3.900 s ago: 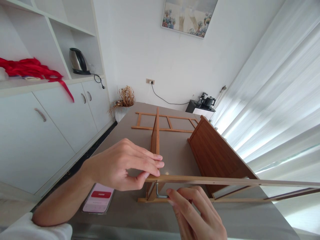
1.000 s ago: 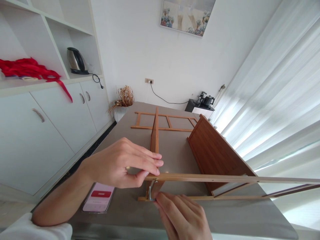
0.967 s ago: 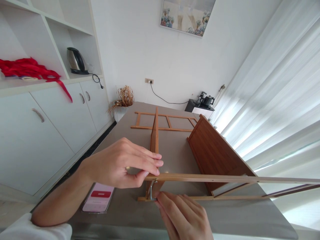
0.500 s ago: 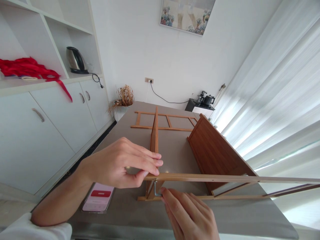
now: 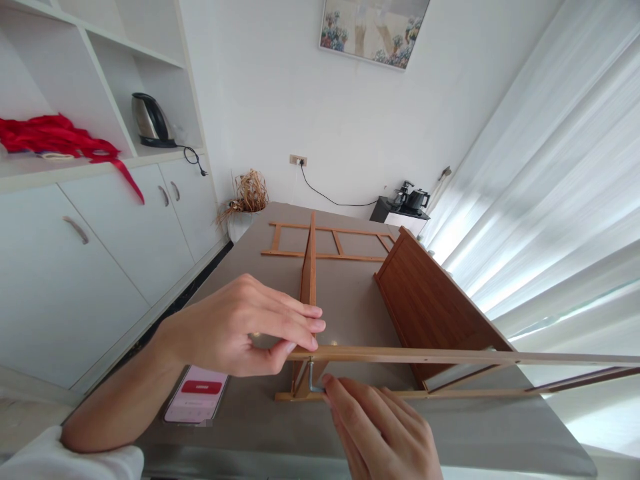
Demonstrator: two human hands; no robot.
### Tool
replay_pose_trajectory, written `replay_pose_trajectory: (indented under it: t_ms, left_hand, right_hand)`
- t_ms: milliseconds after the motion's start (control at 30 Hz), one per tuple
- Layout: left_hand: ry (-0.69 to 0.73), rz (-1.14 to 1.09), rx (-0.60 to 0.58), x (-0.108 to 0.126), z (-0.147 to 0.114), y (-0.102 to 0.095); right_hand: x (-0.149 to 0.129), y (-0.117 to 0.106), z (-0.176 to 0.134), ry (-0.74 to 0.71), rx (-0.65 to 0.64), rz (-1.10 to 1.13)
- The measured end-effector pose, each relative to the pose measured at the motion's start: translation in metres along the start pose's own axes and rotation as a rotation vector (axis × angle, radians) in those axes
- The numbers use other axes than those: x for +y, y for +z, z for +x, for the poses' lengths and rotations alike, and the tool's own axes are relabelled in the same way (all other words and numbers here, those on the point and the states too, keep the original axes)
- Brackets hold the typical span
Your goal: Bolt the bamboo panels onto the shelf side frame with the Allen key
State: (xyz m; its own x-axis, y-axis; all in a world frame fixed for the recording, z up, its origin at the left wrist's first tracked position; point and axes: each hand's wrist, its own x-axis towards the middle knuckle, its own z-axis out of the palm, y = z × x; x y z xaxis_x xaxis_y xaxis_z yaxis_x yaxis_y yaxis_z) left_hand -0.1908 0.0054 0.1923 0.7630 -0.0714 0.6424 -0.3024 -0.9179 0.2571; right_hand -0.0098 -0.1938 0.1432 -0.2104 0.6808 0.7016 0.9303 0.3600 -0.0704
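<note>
A wooden ladder-like side frame [image 5: 380,354] stands on edge across the front of the table. Its left end meets an upright wooden board [image 5: 309,273], and a larger wooden panel [image 5: 425,297] joins it farther right. My left hand [image 5: 255,327] is closed over the corner, thumb and fingers gripping the board and the frame's upper rail. Below it, a small L-shaped hex key [image 5: 311,377] has one end at a screw in the frame. My right hand [image 5: 380,423] pinches the key's other end between thumb and fingertips.
Another ladder-like wooden frame [image 5: 345,256] lies flat at the far side of the grey table [image 5: 240,427]. A lit phone [image 5: 196,395] lies beside my left forearm. White cabinets [image 5: 115,247] line the left, with a kettle [image 5: 150,121] on a shelf. Curtains [image 5: 565,180] hang at right.
Almost nothing differs. The right hand and the hex key have shifted very slightly; the left hand and the wooden parts stay in place.
</note>
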Motion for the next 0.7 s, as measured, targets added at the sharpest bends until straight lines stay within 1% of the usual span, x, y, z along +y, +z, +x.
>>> replay_pose_trajectory:
  t_ms: [167, 367, 500, 700]
  left_hand:
    - [-0.003, 0.008, -0.003, 0.0003, -0.0006, -0.0002]
    - [0.004, 0.009, 0.004, 0.0007, 0.0017, -0.0007]
    - [0.007, 0.011, 0.003, 0.0010, 0.0018, -0.0010]
    - [0.005, 0.007, 0.004, 0.0022, 0.0016, -0.0016]
  right_hand:
    - [0.0012, -0.0030, -0.0003, -0.005, -0.016, -0.039]
    - [-0.0004, -0.0029, 0.0024, -0.011, 0.033, -0.055]
    - [-0.0023, -0.0014, 0.0033, 0.020, 0.061, -0.052]
    - [-0.0023, -0.0011, 0.0024, 0.027, 0.055, -0.056]
